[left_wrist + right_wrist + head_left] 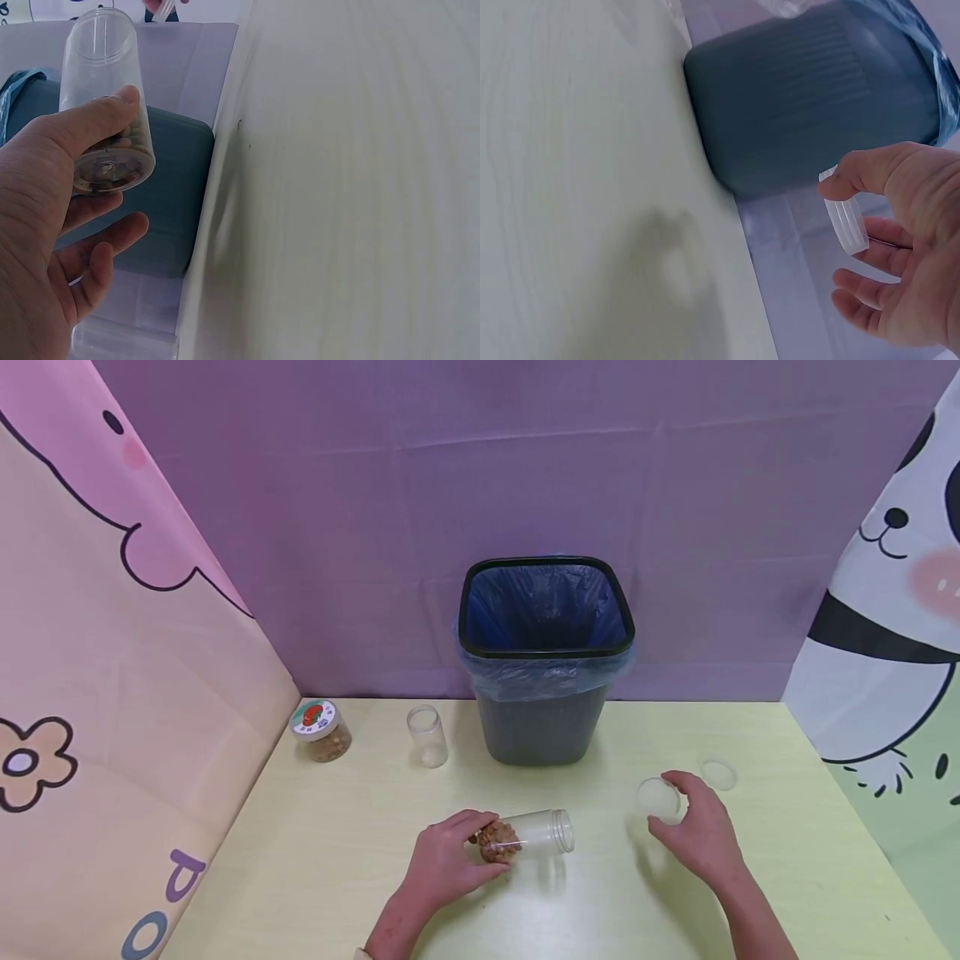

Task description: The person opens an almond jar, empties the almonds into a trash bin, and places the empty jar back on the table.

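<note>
My left hand (pixel 452 853) pinches a clear plastic jar (pixel 542 832) near its base. The jar lies tilted almost on its side, its open mouth toward the right, with brown nut-like pieces (pixel 498 842) gathered at the bottom end. In the left wrist view the thumb presses along the wall of the jar (pixel 105 56). A thin translucent lid (pixel 658 799) is pinched by its rim between the thumb and fingers of my right hand (pixel 702 828). The right wrist view shows the ridged edge of this lid (pixel 845 221). Jar and lid are apart, both above the table.
A grey bin (pixel 542 727) with a blue liner stands at the table's back. Left of it are an uncovered clear jar (pixel 427 739) and a lidded jar (pixel 322 732) of brown pieces. Another translucent lid (pixel 718 773) lies on the table (pixel 315 877) at right.
</note>
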A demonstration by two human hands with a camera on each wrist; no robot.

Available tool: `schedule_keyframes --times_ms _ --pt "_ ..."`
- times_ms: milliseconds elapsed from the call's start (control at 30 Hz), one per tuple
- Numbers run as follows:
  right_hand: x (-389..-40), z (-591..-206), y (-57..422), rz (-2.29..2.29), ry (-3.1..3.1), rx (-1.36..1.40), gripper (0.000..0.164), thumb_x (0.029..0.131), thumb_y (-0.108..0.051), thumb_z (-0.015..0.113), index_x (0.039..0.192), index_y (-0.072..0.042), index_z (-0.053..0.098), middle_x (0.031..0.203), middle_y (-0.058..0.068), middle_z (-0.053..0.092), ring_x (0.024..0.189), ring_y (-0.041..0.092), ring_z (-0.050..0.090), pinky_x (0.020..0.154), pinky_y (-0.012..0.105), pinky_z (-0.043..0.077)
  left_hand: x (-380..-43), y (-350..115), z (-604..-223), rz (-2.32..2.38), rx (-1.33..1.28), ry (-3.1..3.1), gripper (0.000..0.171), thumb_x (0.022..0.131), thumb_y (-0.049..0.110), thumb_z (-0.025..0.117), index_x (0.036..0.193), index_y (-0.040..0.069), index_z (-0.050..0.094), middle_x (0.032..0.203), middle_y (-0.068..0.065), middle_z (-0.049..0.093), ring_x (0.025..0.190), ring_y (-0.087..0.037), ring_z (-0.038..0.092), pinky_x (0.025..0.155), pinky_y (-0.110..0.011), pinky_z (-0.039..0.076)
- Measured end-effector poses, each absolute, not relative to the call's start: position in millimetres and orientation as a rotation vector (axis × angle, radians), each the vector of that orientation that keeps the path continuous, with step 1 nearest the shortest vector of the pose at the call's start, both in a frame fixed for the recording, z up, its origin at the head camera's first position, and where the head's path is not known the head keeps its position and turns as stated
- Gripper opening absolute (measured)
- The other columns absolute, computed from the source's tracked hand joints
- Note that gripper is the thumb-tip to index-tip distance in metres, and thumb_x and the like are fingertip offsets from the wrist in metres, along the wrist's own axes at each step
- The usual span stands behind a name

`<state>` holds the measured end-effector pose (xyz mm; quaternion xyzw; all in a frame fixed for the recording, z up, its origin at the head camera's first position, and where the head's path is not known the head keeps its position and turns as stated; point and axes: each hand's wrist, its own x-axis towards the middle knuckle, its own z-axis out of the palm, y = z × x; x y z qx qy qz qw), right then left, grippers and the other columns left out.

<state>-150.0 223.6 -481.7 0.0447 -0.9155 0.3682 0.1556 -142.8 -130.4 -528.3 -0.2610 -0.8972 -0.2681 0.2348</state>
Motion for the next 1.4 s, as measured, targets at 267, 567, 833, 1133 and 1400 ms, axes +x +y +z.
schedule_keyframes --times_ms 267,567,833,1133,1400 --pt "-160.5 -484.0 254.1 0.910 -2.668 0.066 0.054 0.070 -0.013 0.081 0.113 0.008 0.058 0.104 0.026 0.059 0.094 0.042 0.055 0.074 0.051 0.043 -142.0 -131.3 -527.4 -0.738 -0.701 -2.501 0.060 0.059 0.047 0.089 0.110 0.022 0.071 0.104 0.013 0.068 0.083 -0.003 0.064 0.065 -0.027 0.052" --pt "-167.5 -489.5 294.7 0.848 -2.799 -0.031 0.062 0.078 -0.028 0.078 0.117 0.013 0.054 0.104 0.029 0.057 0.091 0.043 0.054 0.068 0.048 0.043 -141.1 -131.3 -525.3 -0.760 -0.691 -2.522 0.060 0.059 0.047 0.089 0.110 0.022 0.071 0.105 0.014 0.068 0.083 -0.003 0.064 0.066 -0.028 0.053" --pt "-174.5 -492.8 319.5 0.807 -2.832 -0.051 0.062 0.079 -0.029 0.076 0.116 0.015 0.052 0.101 0.032 0.056 0.089 0.044 0.054 0.069 0.051 0.044 -141.1 -131.6 -526.0 -0.779 -0.688 -2.544 0.060 0.060 0.047 0.089 0.111 0.022 0.071 0.105 0.015 0.067 0.081 -0.001 0.063 0.064 -0.027 0.052" --pt "-181.3 -495.3 341.5 0.772 -2.862 -0.089 0.061 0.080 -0.027 0.075 0.114 0.016 0.050 0.099 0.035 0.056 0.087 0.046 0.054 0.067 0.049 0.043 -140.8 -132.5 -526.6 -0.775 -0.692 -2.560 0.060 0.061 0.048 0.088 0.112 0.022 0.071 0.106 0.014 0.067 0.084 -0.003 0.064 0.066 -0.028 0.053" --pt "-186.7 -497.4 357.0 0.746 -2.908 -0.125 0.064 0.079 -0.029 0.075 0.113 0.018 0.048 0.097 0.036 0.055 0.084 0.047 0.054 0.066 0.049 0.044 -139.9 -133.2 -525.5 -0.771 -0.694 -2.563 0.060 0.061 0.048 0.088 0.112 0.021 0.071 0.106 0.012 0.068 0.086 -0.005 0.065 0.068 -0.029 0.054"
